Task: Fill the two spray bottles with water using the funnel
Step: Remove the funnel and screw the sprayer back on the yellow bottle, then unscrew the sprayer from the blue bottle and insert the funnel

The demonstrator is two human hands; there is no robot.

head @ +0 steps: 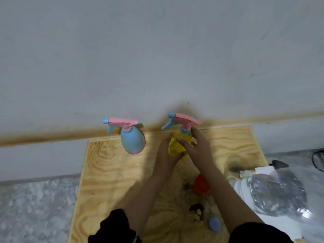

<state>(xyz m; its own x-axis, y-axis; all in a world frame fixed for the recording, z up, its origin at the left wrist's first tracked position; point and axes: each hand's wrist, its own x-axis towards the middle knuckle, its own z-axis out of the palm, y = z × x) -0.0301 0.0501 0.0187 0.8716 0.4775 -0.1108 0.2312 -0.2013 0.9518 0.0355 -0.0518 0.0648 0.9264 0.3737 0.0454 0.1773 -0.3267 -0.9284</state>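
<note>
left hand (165,155), right hand (198,148), both clasping yellow bottle (175,147)

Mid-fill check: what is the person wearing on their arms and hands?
Both hands are bare: no gloves on the left hand or the right hand, and no ring or watch that I can make out. The black fabric left sleeve and black fabric right sleeve end near the elbows, leaving the forearms uncovered.
</note>
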